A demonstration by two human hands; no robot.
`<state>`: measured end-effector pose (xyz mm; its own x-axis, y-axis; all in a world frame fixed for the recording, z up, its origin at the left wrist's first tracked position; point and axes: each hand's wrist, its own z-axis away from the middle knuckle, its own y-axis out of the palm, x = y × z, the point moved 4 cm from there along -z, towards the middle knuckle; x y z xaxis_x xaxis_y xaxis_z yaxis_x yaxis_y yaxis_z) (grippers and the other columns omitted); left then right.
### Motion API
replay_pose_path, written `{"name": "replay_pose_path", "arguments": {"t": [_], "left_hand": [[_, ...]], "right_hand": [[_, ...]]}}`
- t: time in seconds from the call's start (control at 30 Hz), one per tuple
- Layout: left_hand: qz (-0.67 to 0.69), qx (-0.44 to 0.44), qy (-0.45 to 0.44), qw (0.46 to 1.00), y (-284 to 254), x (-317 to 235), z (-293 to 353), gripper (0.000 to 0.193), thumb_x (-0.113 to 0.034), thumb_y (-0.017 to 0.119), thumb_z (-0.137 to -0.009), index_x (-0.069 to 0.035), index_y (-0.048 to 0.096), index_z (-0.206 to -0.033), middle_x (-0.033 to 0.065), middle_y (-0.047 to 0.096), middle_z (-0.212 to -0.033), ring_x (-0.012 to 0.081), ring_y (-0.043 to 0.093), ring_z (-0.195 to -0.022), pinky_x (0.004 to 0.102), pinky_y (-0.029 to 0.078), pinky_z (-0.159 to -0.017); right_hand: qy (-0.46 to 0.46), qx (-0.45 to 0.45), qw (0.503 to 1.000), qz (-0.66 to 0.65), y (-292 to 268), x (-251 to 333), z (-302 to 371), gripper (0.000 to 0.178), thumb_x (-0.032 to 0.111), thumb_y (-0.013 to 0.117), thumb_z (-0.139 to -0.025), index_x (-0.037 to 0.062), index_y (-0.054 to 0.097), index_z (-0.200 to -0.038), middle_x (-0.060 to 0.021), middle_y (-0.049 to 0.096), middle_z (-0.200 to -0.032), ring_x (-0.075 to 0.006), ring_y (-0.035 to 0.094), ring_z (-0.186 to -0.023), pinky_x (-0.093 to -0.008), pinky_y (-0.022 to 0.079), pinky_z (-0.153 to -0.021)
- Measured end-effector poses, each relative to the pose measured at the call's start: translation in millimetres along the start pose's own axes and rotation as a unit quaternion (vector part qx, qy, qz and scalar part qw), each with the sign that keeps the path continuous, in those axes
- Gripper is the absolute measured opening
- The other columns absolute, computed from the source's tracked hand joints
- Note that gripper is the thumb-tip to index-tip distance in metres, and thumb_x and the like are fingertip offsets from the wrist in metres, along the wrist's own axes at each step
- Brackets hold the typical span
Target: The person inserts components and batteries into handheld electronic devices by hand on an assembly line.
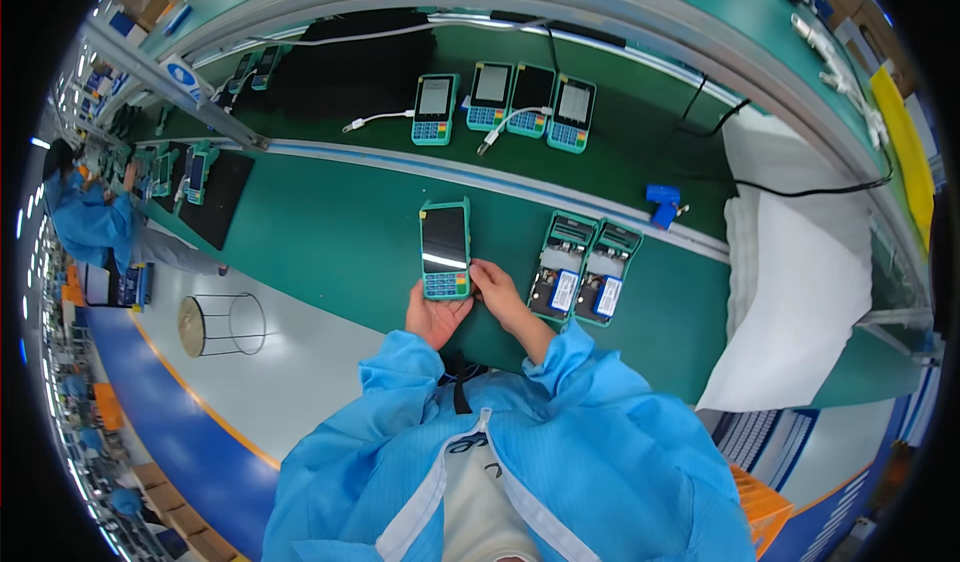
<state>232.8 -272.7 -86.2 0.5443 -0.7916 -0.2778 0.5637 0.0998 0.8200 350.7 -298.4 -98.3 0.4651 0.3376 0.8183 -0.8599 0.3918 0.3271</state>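
Note:
A teal handheld payment terminal [445,242] is held upright over the green bench [330,232], its dark screen and keypad facing me. My left hand [436,320] cradles its lower end from below, the fingers mostly hidden behind it. At its lower right edge, the fingers of my right hand [497,288] are closed on the side of the casing. Right of my hands lie two open terminal housings, a left one [562,262] and a right one [610,270], side by side. Each shows internal parts and a blue-and-white battery.
Several terminals [434,110] with white cables stand beyond the metal rail. Small blue parts [663,204] sit on that rail. White foam sheets [795,302] drape over the bench's right end. A round stool [225,324] and a co-worker in blue [95,224] are at left.

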Motion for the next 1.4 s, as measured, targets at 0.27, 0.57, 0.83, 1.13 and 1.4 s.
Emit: {"name": "replay_pose_path", "arguments": {"t": [0.27, 0.57, 0.83, 1.13, 1.4], "left_hand": [[-0.629, -0.174, 0.180, 0.736, -9, -42, 4, 0.038, -0.023, 0.045, -0.088, -0.003, 0.038, -0.120, 0.0130, 0.054, -0.099, 0.0188, 0.056, -0.084, 0.0287, 0.046, -0.069], [-0.634, -0.056, 0.217, 0.740, -7, -51, -11, 0.059, -0.009, 0.063, -0.073, -0.003, 0.035, -0.124, 0.0134, 0.047, -0.104, 0.0195, 0.050, -0.088, 0.0312, 0.045, -0.071], [-0.748, -0.065, 0.340, 0.567, 14, -45, -10, 0.082, -0.011, 0.073, -0.062, -0.002, 0.026, -0.128, 0.0190, 0.037, -0.113, 0.0361, 0.041, -0.103, 0.0398, 0.037, -0.087], [-0.740, -0.115, 0.290, 0.596, 13, -45, -12, 0.089, -0.011, 0.075, -0.058, -0.006, 0.022, -0.130, 0.0194, 0.033, -0.119, 0.0375, 0.038, -0.107, 0.0405, 0.036, -0.089], [-0.771, -0.169, 0.183, 0.586, 25, -45, -17, 0.096, -0.009, 0.076, -0.057, -0.009, 0.016, -0.132, 0.0202, 0.031, -0.118, 0.0358, 0.039, -0.106, 0.0386, 0.036, -0.089]], "right_hand": [[-0.087, -0.007, 0.967, 0.238, -12, 0, -8, 0.046, 0.014, 0.057, -0.080, -0.0054, 0.042, -0.119, -0.0134, 0.059, -0.099, -0.0175, 0.058, -0.083, -0.0269, 0.045, -0.070], [-0.007, -0.041, 0.825, 0.564, 8, 26, -2, 0.028, 0.025, 0.061, -0.074, 0.0023, 0.059, -0.090, -0.0128, 0.063, -0.084, -0.0286, 0.060, -0.078, -0.0370, 0.047, -0.068], [0.054, -0.092, 0.753, 0.650, 23, 35, 2, 0.027, 0.033, 0.057, -0.076, 0.0076, 0.061, -0.086, -0.0119, 0.062, -0.084, -0.0277, 0.059, -0.082, -0.0403, 0.046, -0.069], [-0.112, -0.398, 0.669, 0.618, -75, 81, 38, 0.027, 0.028, 0.058, -0.075, 0.0104, 0.054, -0.095, -0.0096, 0.055, -0.090, -0.0292, 0.054, -0.086, -0.0400, 0.045, -0.068], [0.126, -0.382, 0.651, 0.644, -123, 86, 29, 0.033, 0.040, 0.056, -0.073, 0.0109, 0.057, -0.089, -0.0072, 0.061, -0.092, -0.0233, 0.053, -0.095, -0.0393, 0.035, -0.079]]}}
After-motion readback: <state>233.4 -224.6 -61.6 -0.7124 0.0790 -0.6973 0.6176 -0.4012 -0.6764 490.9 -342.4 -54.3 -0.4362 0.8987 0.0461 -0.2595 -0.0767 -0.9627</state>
